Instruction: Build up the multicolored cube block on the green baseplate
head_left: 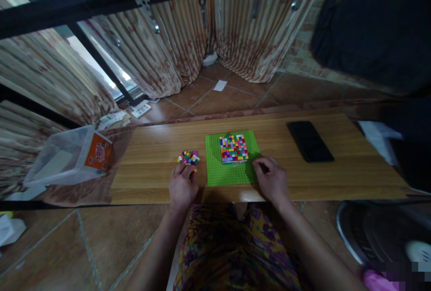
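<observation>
A green baseplate (229, 172) lies on the wooden table (303, 178) in front of me. A square block of small multicoloured bricks (233, 148) is built on its far half. Left of the plate sits a small heap of loose coloured bricks (189, 158). My left hand (182, 187) rests just below that heap, fingertips touching it, fingers curled together. My right hand (271, 178) lies at the plate's right front corner, fingers bent down onto the table; nothing shows in it.
A black phone (310, 141) lies face down on the right of the table. A clear plastic bag with an orange box (72, 156) sits off the table's left end. Striped curtains hang behind, and a tiled floor runs below.
</observation>
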The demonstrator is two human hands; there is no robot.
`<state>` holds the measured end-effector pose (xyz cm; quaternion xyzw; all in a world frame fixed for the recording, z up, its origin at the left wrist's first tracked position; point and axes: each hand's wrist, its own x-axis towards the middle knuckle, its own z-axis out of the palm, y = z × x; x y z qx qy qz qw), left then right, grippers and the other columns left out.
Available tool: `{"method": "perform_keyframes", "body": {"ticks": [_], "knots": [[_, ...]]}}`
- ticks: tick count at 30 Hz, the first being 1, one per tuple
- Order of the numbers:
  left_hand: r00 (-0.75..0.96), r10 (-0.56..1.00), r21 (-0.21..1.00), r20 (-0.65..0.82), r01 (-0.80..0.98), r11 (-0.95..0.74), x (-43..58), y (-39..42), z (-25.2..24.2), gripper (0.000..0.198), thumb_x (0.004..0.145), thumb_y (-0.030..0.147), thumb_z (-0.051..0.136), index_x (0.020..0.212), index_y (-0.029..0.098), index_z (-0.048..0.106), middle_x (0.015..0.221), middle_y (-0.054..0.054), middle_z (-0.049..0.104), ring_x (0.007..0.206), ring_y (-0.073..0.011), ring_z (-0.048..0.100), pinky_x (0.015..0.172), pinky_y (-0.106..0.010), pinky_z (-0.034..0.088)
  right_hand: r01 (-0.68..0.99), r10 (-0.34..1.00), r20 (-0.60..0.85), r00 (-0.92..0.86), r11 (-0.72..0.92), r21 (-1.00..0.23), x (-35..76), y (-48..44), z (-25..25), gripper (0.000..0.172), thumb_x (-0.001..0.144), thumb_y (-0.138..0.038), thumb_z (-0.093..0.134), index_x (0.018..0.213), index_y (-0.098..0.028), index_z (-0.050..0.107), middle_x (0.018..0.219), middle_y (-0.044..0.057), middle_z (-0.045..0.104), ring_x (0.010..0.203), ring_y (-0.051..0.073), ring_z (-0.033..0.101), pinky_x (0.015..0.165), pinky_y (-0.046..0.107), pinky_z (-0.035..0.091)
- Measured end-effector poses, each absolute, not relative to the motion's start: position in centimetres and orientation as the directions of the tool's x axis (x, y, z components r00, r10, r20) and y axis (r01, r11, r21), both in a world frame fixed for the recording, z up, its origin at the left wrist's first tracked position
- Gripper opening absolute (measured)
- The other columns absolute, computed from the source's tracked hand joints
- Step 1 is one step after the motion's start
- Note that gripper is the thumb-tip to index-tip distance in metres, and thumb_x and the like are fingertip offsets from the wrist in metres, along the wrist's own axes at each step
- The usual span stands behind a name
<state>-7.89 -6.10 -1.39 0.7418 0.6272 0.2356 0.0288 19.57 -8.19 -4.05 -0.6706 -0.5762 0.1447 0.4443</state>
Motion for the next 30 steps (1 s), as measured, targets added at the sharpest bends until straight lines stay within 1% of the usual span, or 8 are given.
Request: {"method": "perform_keyframes", "body": {"ticks": [5,10,13,16,20,23,26,30], "knots": [[0.120,0.949,0.225,0.291,0.956,-0.189,-7.7,-5.8,-1.5,0.019,0.084,0.020,0.056,0.093,0.020,0.072,0.093,-0.011,0.068,0.091,-0.0284,0.063,0.082,-0.040,0.052,0.645,0.898,0.330,0.292,0.070,-0.761,19.5,-8.2,-4.0,0.024,0.091,-0.037,0.052,0.082,-0.021,0.068,0.084,0.006,0.068,0.083,0.023,0.064,0.077,0.035,0.048],[0.125,0.945,0.238,0.301,0.950,-0.201,-7.4,-5.5,-1.6,0.017,0.086,0.019,0.053,0.085,0.019,0.070,0.090,-0.011,0.067,0.089,-0.0271,0.063,0.081,-0.039,0.051,0.639,0.903,0.321,0.285,0.071,-0.766,19.6,-8.2,-4.0,0.024,0.091,-0.036,0.052,0.083,-0.021,0.068,0.085,0.006,0.068,0.083,0.022,0.064,0.076,0.034,0.048],[0.106,0.937,0.310,0.332,0.926,-0.215,-7.0,-5.5,-1.1,0.015,0.088,0.020,0.053,0.084,0.019,0.067,0.091,-0.011,0.067,0.090,-0.0264,0.062,0.082,-0.039,0.050,0.635,0.902,0.321,0.290,0.069,-0.769,19.6,-8.1,-4.2,0.024,0.091,-0.037,0.052,0.082,-0.022,0.068,0.086,0.006,0.068,0.083,0.022,0.064,0.076,0.034,0.048],[0.075,0.937,0.441,0.342,0.867,-0.231,-6.3,-5.4,-0.3,0.011,0.089,0.021,0.053,0.086,0.018,0.064,0.090,-0.009,0.066,0.088,-0.0235,0.062,0.081,-0.037,0.050,0.631,0.899,0.321,0.297,0.068,-0.773,19.6,-8.1,-4.3,0.024,0.091,-0.038,0.052,0.082,-0.022,0.068,0.085,0.006,0.068,0.083,0.022,0.064,0.076,0.034,0.048],[0.033,0.953,0.643,0.301,0.731,-0.229,-4.7,-4.6,0.1,0.007,0.087,0.019,0.055,0.084,0.019,0.061,0.084,-0.004,0.067,0.078,-0.0175,0.062,0.072,-0.030,0.050,0.629,0.899,0.322,0.297,0.070,-0.774,19.6,-8.1,-4.2,0.025,0.091,-0.039,0.052,0.082,-0.022,0.068,0.086,0.006,0.069,0.083,0.023,0.064,0.077,0.036,0.049],[0.051,0.962,0.765,0.268,0.596,-0.245,-3.2,-3.6,-0.2,0.006,0.084,0.017,0.057,0.081,0.019,0.061,0.081,-0.002,0.067,0.075,-0.0149,0.063,0.069,-0.026,0.050,0.626,0.901,0.317,0.298,0.067,-0.777,19.5,-8.1,-4.1,0.026,0.091,-0.039,0.051,0.082,-0.022,0.068,0.085,0.007,0.068,0.082,0.023,0.064,0.076,0.035,0.049],[0.044,0.959,0.817,0.281,0.513,-0.264,-1.8,-2.8,-0.3,0.006,0.083,0.015,0.058,0.081,0.019,0.062,0.079,-0.001,0.067,0.075,-0.0142,0.064,0.070,-0.025,0.050,0.634,0.901,0.317,0.295,0.063,-0.771,19.5,-8.1,-4.0,0.025,0.091,-0.037,0.051,0.082,-0.021,0.068,0.085,0.007,0.068,0.082,0.022,0.064,0.075,0.034,0.049],[0.051,0.955,0.829,0.292,0.485,-0.279,-0.7,-2.4,0.3,0.010,0.084,0.014,0.058,0.081,0.019,0.066,0.079,-0.001,0.070,0.076,-0.0143,0.066,0.073,-0.026,0.052,0.635,0.904,0.313,0.292,0.061,-0.770,19.4,-8.0,-3.9,0.024,0.091,-0.036,0.052,0.082,-0.021,0.068,0.085,0.007,0.068,0.082,0.022,0.064,0.076,0.034,0.049]]}}
